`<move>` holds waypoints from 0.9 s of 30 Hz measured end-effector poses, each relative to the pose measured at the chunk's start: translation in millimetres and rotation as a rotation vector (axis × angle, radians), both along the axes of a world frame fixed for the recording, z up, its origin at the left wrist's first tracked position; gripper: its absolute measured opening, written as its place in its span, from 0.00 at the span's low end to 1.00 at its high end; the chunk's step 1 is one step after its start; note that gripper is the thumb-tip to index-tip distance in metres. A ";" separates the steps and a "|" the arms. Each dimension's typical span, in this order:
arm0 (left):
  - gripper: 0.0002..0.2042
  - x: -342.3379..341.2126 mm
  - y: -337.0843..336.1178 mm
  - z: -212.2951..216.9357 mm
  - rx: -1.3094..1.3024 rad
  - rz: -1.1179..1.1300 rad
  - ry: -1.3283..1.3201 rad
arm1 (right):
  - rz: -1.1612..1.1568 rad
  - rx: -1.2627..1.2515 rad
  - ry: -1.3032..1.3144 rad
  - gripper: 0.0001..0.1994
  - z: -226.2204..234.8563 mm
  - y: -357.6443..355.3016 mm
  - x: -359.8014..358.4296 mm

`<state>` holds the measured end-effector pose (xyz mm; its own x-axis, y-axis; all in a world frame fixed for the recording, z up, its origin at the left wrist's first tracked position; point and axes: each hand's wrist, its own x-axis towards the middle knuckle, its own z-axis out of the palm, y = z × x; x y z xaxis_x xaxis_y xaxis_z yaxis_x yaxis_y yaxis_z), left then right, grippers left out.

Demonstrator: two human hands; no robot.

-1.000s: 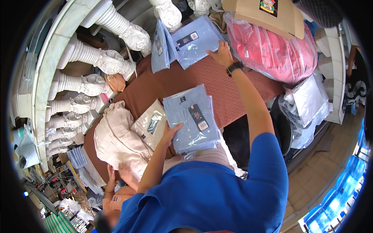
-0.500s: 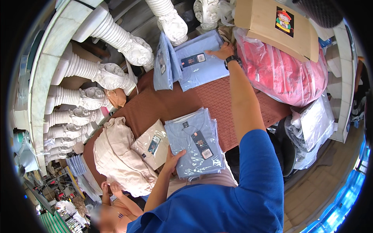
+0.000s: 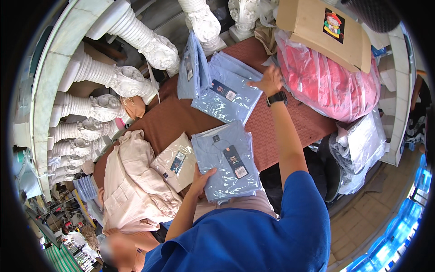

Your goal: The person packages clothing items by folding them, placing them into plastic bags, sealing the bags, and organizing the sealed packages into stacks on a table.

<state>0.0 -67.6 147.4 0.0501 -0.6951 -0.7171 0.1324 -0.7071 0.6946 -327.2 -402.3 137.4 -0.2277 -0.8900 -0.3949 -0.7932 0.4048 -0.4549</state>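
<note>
My left hand (image 3: 201,180) grips the left edge of a small stack of light blue folded shirts (image 3: 222,161) in clear plastic bags, thumb on top. The top shirt carries a dark tag. Beyond it, another bagged blue shirt (image 3: 242,97) lies at an angle on the brown cloth, with more blue under it. My right hand (image 3: 268,81), a dark watch on its wrist, is open with fingers spread beside that pile's right edge and holds nothing. Leaning against the pile's left side stand more bagged blue shirts (image 3: 192,68). A bagged beige shirt (image 3: 176,164) lies left of my left hand.
Loose beige garments (image 3: 136,181) spread over the table's left part, with another person (image 3: 124,251) next to them. Red goods in a clear bag (image 3: 326,81) sit at the right under a cardboard box (image 3: 324,34). White carved balusters (image 3: 131,38) line the far left edge.
My right hand has come off the far bagged shirts and opened. That top shirt has turned and slid nearer. The other person's hands have moved, and the beige garments have shifted.
</note>
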 end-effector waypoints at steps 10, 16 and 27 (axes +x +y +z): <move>0.44 -3.0 -7.3 6.2 0.026 -0.017 -0.003 | 0.433 0.247 -0.131 0.64 -22.1 -54.1 13.9; 0.45 0.1 -9.2 2.1 0.001 -0.051 0.009 | 0.298 0.305 -0.476 0.58 -49.8 -21.5 -8.0; 0.46 3.7 -3.6 -3.6 0.020 -0.052 -0.014 | 0.019 -0.210 -0.758 0.23 9.7 87.4 -53.0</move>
<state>3.7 -71.2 143.8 0.0246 -0.6822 -0.7307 0.0850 -0.7269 0.6815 -380.2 -314.8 147.1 0.0531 -0.9643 -0.2595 -0.2417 0.2397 -0.9403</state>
